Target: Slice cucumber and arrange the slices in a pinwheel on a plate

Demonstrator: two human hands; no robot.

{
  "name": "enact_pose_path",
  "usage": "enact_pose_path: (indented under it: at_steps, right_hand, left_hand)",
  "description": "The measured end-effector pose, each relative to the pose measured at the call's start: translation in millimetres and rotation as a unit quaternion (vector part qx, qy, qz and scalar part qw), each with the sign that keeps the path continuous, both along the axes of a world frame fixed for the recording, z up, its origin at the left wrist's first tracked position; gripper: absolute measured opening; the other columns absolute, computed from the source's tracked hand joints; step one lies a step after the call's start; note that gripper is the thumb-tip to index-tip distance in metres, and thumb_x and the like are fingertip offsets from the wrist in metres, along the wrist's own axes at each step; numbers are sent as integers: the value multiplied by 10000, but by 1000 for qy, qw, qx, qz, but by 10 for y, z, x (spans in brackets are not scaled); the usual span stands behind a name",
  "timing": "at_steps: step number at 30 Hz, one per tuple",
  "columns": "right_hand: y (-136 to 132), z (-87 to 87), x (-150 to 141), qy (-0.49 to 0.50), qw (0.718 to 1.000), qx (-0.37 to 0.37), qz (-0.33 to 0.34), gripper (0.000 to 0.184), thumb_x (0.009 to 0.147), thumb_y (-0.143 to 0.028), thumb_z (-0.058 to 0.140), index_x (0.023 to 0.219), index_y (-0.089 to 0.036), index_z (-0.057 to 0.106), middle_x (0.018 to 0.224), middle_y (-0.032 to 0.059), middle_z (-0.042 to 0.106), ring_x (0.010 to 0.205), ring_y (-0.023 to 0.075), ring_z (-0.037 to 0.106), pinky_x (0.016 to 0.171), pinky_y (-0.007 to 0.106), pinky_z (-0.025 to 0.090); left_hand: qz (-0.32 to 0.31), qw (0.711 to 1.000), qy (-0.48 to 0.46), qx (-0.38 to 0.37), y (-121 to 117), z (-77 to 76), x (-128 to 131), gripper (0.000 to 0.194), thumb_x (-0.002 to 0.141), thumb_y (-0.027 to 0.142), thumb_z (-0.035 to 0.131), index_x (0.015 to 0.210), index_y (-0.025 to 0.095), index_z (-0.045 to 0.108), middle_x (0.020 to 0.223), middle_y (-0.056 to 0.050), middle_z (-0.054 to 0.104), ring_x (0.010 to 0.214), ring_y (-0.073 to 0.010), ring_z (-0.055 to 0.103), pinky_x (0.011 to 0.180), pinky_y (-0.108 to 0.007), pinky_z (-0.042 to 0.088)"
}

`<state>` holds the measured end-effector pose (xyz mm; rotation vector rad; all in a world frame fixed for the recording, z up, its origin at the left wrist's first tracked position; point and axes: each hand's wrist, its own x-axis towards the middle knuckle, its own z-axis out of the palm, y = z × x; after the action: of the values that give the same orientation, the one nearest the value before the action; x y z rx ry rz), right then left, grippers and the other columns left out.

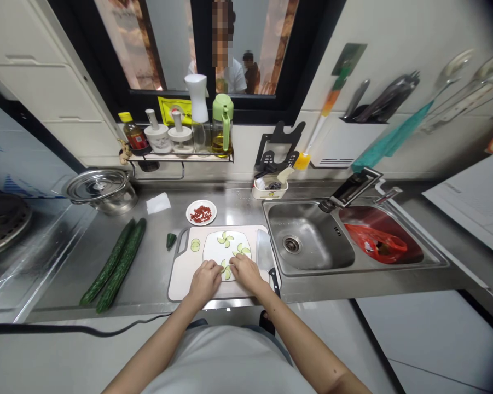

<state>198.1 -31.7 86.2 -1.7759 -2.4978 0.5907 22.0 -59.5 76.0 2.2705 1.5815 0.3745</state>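
Observation:
A pale cutting board lies at the counter's front edge with a white plate on it. Cucumber slices are laid in small fans on the plate. Both of my hands rest at the plate's near rim. My left hand and my right hand have their fingers curled and pinched at the cucumber slices between them. Two loose slices lie on the board left of the plate. A cleaver lies along the board's right side.
Two whole cucumbers lie to the left, a cucumber end near the board's handle. A small dish of red berries sits behind. To the right is a sink holding a red basin. A steel pot stands at the back left.

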Motion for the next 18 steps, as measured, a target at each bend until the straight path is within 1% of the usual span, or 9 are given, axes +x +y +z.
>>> enact_pose_path:
  at_steps: [3,8,12,18]
  right_hand:
    - [2,21,7,-1,1000,3,0,236,926,-254,394,1011,-204,609,1072,69,583,963,163,517,763,241,367]
    - [-1,56,-31,-12,1000,-2,17,279,946,-270,353,958,-206,624,1010,60,586,923,156,528,715,229,358]
    - [-4,45,-62,-24,999,-6,24,283,947,-266,347,950,-209,624,977,60,585,893,156,533,690,229,354]
    - [-8,7,-72,-40,998,-2,41,276,942,-256,359,942,-208,631,951,63,587,889,164,539,693,235,366]
  left_hand:
    - [-11,1000,2,4,4,-21,-16,288,851,146,458,1037,231,661,938,-57,577,908,-189,494,801,-300,409]
    - [-32,999,13,4,-6,-35,-14,267,843,135,469,977,228,680,920,-53,578,892,-188,486,777,-300,402]
    - [-37,999,20,4,-17,-36,-16,256,845,142,474,975,230,676,918,-52,578,889,-188,482,769,-298,398]
    - [-43,998,38,1,-15,-28,-20,252,841,136,474,985,224,661,921,-53,578,891,-191,479,766,-297,392]
